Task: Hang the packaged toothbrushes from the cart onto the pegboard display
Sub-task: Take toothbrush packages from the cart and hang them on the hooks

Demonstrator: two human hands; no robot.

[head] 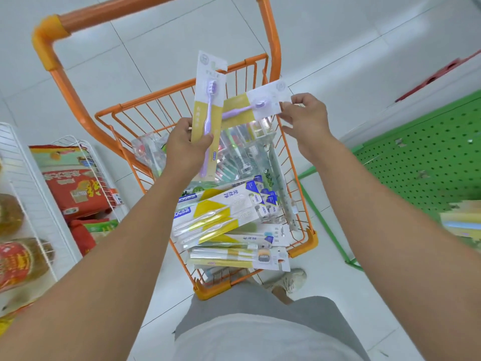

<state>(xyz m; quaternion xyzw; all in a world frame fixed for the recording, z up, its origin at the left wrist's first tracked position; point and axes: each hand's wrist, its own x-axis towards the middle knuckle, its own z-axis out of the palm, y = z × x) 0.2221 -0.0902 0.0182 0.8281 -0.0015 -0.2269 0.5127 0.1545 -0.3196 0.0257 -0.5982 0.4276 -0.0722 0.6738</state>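
So the orange wire cart (263,71) sits on the pale tiled floor (156,35), handle at the far side. Its basket is piled with packaged toothbrushes (223,212), mostly white-and-yellow cards lying flat at the near end, with clear packs heaped toward the far end. On the left there's a white wire rack (86,162) on the floor holding red bags (75,188), and some bottles (15,261) nearer on a white shelf. On the right, a green pegboard (426,162) stands on the floor.
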